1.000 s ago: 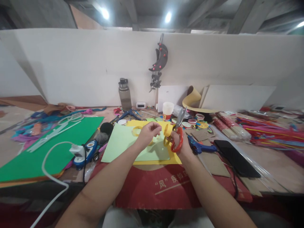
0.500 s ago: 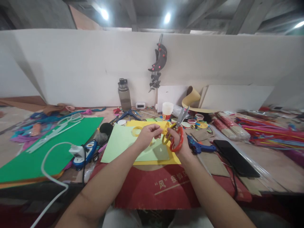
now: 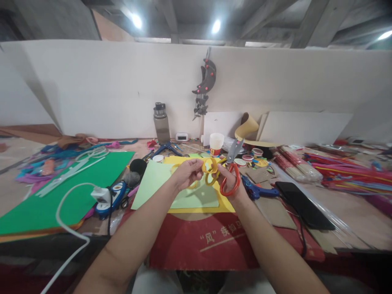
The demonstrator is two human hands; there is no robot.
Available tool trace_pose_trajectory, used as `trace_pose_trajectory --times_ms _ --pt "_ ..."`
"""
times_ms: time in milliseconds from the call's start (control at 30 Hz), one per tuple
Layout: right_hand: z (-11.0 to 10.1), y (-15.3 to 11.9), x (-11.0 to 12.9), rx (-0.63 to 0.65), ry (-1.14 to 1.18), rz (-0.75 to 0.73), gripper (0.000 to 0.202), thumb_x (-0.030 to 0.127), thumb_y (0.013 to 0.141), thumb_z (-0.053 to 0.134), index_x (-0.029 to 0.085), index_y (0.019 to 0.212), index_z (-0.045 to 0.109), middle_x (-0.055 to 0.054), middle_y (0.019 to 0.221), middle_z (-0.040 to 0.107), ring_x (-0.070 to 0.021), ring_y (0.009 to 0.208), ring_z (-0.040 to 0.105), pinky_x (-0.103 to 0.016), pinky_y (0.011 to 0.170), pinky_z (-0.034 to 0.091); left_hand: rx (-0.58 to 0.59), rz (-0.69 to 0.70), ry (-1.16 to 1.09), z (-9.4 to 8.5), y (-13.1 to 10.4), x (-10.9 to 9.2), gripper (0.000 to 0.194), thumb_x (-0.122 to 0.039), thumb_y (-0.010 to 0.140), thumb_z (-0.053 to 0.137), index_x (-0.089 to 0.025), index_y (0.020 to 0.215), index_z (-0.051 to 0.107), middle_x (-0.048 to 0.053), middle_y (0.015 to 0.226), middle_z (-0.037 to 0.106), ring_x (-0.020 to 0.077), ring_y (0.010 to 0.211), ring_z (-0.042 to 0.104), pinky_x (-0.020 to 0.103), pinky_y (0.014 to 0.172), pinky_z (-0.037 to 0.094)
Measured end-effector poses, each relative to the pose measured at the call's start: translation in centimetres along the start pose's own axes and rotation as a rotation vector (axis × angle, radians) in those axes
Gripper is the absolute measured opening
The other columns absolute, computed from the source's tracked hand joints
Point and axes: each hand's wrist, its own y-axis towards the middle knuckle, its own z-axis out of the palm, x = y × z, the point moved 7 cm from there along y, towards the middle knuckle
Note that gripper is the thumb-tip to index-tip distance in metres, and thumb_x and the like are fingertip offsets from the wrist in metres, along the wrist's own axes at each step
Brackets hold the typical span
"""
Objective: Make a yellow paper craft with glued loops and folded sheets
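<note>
My left hand [image 3: 189, 173] is closed in a pinch on the edge of a small yellow ring-shaped cutout [image 3: 210, 160], held above the papers. My right hand [image 3: 229, 183] grips scissors [image 3: 235, 150] with one red and one yellow handle loop; their blades point up and away, slightly parted. The yellow handle loop lies close to the yellow cutout and partly overlaps it in view. Below both hands lies a pale green sheet [image 3: 153, 183] on top of yellow paper [image 3: 180, 210]. Another yellow piece rests on the green sheet, partly hidden behind my left hand.
Green sheets [image 3: 113, 175] lie at left, beside a blue-and-white device [image 3: 112, 200] with a white plug. A blue glue gun [image 3: 260, 190] and black phone [image 3: 303, 204] lie at right. Behind stand a water bottle [image 3: 161, 124] and paper cup [image 3: 216, 143]. Pipe cleaners [image 3: 346, 169] pile up far right.
My left hand has shifted slightly left, and the yellow cutout now shows more plainly as a ring between my hands. The scissors stay in my right hand.
</note>
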Motion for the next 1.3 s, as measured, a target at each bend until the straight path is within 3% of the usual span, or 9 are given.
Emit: trace_pose_trajectory --times_ms 133,267,367,567,700,867,1000,1133,1300 --pt "-0.2 0.0 -0.2 -0.032 -0.001 -0.001 0.051 0.032 0.065 0.082 0.024 0.109 0.059 0.001 0.085 0.071 -0.0138 0.072 0.066 -0.024 0.057 0.051 -0.019 0.032 -0.079 0.3 0.1 0.2 0.052 -0.053 0.058 0.086 -0.01 0.077 0.062 0.0 0.065 0.062 0.0044 0.046 0.052 0.014 0.043 0.036" --pt "0.0 0.0 -0.5 -0.015 0.024 0.015 0.047 0.032 0.066 0.082 0.023 0.107 0.06 0.002 0.083 0.07 -0.0141 0.069 0.066 -0.025 0.055 0.051 0.021 0.007 -0.151 0.9 0.0 0.2 0.052 -0.062 0.077 0.067 -0.01 0.082 0.063 0.007 0.077 0.068 0.009 0.054 0.059 0.018 0.048 0.042" --pt "-0.3 0.1 -0.4 -0.057 0.051 -0.004 0.048 0.031 0.064 0.082 0.023 0.105 0.06 0.003 0.08 0.069 -0.0125 0.066 0.065 -0.024 0.055 0.051 0.004 -0.024 -0.167 0.6 0.0 0.2 0.051 -0.062 0.082 0.061 -0.012 0.087 0.064 0.01 0.084 0.07 0.0113 0.057 0.061 0.02 0.047 0.041" --pt "-0.2 0.1 0.1 -0.108 0.088 -0.053 0.049 0.03 0.061 0.084 0.023 0.102 0.059 0.003 0.08 0.07 -0.0117 0.066 0.066 -0.022 0.059 0.052 0.108 0.034 -0.071 1.4 -0.3 0.2 0.038 -0.037 0.068 0.084 -0.008 0.088 0.068 0.01 0.086 0.069 0.0111 0.064 0.062 0.019 0.052 0.04" --pt "0.3 -0.3 -0.5 -0.085 0.097 -0.001 0.045 0.033 0.064 0.082 0.022 0.101 0.058 0.0 0.083 0.071 -0.0153 0.072 0.069 -0.025 0.061 0.054 0.119 0.056 -0.081 1.8 -0.5 0.4 0.035 -0.027 0.062 0.088 -0.01 0.084 0.067 0.008 0.086 0.069 0.0104 0.065 0.062 0.02 0.057 0.043" --pt "0.9 -0.6 -1.4 -0.055 0.072 0.021 0.042 0.04 0.071 0.078 0.024 0.102 0.055 -0.001 0.088 0.071 -0.0151 0.075 0.069 -0.025 0.06 0.052 0.079 0.075 -0.116 1.1 -0.5 -0.1 0.033 -0.027 0.063 0.088 -0.011 0.081 0.065 0.005 0.081 0.068 0.009 0.064 0.061 0.02 0.06 0.046" --pt "0.6 -0.7 -2.4 -0.08 0.0 0.067 0.045 0.042 0.069 0.078 0.025 0.101 0.052 0.0 0.088 0.069 -0.0125 0.069 0.066 -0.022 0.055 0.049 0.01 0.129 -0.048 0.3 -0.4 -0.8 0.032 -0.029 0.065 0.087 -0.011 0.078 0.065 0.005 0.078 0.067 0.0081 0.061 0.059 0.021 0.061 0.046" --pt "0.2 -0.5 -2.9 -0.124 0.024 0.088 0.052 0.04 0.062 0.082 0.025 0.1 0.05 0.003 0.078 0.066 -0.0124 0.065 0.064 -0.022 0.054 0.048 0.026 0.176 0.074 0.6 -0.4 -1.0 0.035 -0.035 0.064 0.086 -0.01 0.079 0.067 0.004 0.072 0.065 0.0095 0.061 0.058 0.023 0.063 0.045" --pt "-0.3 -0.1 -1.9 -0.171 -0.02 0.012 0.048 0.038 0.059 0.081 0.023 0.093 0.051 0.006 0.066 0.061 -0.0095 0.056 0.059 -0.018 0.046 0.04 0.043 0.216 0.27 1.4 -0.5 -0.6 0.038 -0.043 0.065 0.083 -0.011 0.078 0.066 0.003 0.067 0.064 0.0108 0.062 0.056 0.024 0.065 0.043"
